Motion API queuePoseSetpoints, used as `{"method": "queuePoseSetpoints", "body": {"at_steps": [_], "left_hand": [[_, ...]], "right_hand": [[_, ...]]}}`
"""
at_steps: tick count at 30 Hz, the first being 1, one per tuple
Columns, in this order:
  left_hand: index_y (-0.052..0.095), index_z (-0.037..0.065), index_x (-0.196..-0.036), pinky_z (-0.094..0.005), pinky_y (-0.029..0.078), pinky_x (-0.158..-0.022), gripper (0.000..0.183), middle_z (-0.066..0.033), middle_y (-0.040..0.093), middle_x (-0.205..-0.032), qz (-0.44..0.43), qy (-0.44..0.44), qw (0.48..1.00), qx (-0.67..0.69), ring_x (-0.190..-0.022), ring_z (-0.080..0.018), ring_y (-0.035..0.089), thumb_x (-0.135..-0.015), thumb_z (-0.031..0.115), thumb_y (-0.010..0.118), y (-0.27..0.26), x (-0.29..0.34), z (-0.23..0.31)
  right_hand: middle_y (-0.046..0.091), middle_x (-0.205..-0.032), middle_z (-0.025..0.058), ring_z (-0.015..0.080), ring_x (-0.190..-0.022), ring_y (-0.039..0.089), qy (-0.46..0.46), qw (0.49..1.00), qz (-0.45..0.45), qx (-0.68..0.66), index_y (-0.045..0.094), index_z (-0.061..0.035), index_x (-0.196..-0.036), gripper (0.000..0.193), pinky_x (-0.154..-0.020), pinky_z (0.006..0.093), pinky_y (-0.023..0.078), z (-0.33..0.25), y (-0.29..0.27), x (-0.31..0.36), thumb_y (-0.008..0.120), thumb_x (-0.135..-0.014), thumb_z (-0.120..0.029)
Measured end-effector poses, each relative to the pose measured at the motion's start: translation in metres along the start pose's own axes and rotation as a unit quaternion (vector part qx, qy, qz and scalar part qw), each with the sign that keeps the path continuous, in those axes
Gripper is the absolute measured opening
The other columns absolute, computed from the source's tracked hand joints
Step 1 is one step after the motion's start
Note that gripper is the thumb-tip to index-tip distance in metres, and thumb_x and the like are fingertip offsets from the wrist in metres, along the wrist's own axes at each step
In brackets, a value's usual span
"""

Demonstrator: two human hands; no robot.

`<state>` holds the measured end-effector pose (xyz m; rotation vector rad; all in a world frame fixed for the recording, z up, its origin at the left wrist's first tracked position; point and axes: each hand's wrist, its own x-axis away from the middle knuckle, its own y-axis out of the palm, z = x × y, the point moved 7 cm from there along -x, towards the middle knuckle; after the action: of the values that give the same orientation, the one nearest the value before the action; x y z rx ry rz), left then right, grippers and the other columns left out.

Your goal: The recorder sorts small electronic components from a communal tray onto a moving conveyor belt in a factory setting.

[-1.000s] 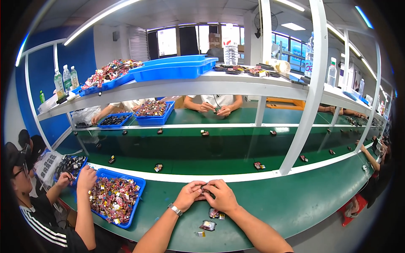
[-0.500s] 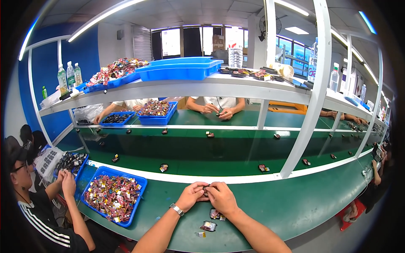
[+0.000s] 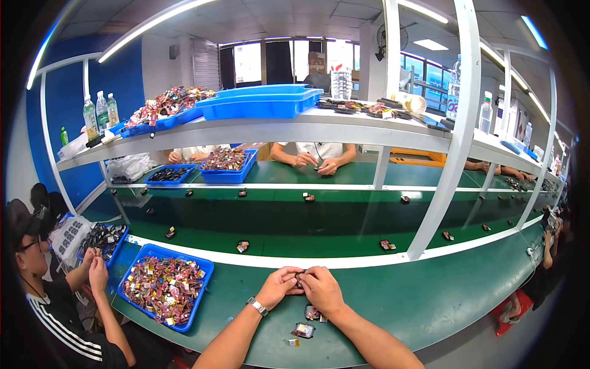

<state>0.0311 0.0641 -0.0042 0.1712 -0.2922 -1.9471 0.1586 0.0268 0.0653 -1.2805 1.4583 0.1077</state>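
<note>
Both hands [image 3: 300, 286] pinched one small dark part [image 3: 299, 277], detail too small to tell. Blue tray [image 3: 200, 289] sat near left; open green surface [image 3: 430, 301] lay right.

head cam | looks down, forward (fisheye) | near green bench [image 3: 393, 307]

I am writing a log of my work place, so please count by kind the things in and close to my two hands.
Held piece, pinched between left hand and right hand: 1
Loose pieces on the green table: 3
Blue tray of colourful pieces: 1
Total: 5
</note>
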Motion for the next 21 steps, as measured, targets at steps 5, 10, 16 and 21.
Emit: {"method": "queuePoseSetpoints", "body": {"at_steps": [5, 10, 16, 21], "left_hand": [[0.049, 0.001, -0.129, -0.0323, 0.057, -0.089, 0.029, -0.0107, 0.062, -0.118, -0.001, 0.001, 1.000, -0.001, -0.107, -0.0181, 0.063, -0.100, 0.004, 0.046, 0.001, 0.000, 0.001], [0.052, 0.002, -0.126, -0.0340, 0.057, -0.089, 0.027, -0.0100, 0.063, -0.117, 0.004, 0.003, 1.000, -0.010, -0.104, -0.0185, 0.064, -0.099, 0.002, 0.048, -0.001, 0.001, 0.000], [0.055, 0.000, -0.120, -0.0322, 0.058, -0.083, 0.023, -0.0095, 0.065, -0.109, 0.023, -0.002, 1.000, 0.007, -0.097, -0.0174, 0.066, -0.098, 0.004, 0.051, 0.005, -0.001, 0.002], [0.056, -0.001, -0.115, -0.0283, 0.059, -0.075, 0.019, -0.0104, 0.067, -0.104, 0.071, 0.045, 0.996, -0.034, -0.090, -0.0155, 0.067, -0.097, 0.005, 0.054, -0.006, 0.002, 0.005]], "right_hand": [[0.062, -0.086, 0.0051, 0.0232, -0.081, 0.061, 0.001, 1.000, 0.013, 0.008, 0.071, -0.0060, -0.087, 0.011, -0.070, 0.0348, 0.053, -0.002, -0.001, -0.001, 0.073, -0.076, -0.006], [0.061, -0.086, 0.0051, 0.0235, -0.080, 0.060, -0.006, 1.000, 0.020, 0.012, 0.070, -0.0058, -0.084, 0.007, -0.067, 0.0348, 0.053, -0.002, 0.002, 0.000, 0.072, -0.077, -0.007], [0.061, -0.089, 0.0041, 0.0233, -0.082, 0.061, -0.013, 0.998, 0.020, 0.051, 0.068, -0.0070, -0.084, 0.008, -0.068, 0.0349, 0.053, 0.000, -0.003, 0.001, 0.071, -0.077, -0.009], [0.062, -0.097, 0.0062, 0.0239, -0.088, 0.062, 0.010, 0.999, -0.018, -0.043, 0.068, -0.0073, -0.096, 0.017, -0.072, 0.0342, 0.053, -0.002, -0.001, -0.005, 0.070, -0.080, -0.009]]}}
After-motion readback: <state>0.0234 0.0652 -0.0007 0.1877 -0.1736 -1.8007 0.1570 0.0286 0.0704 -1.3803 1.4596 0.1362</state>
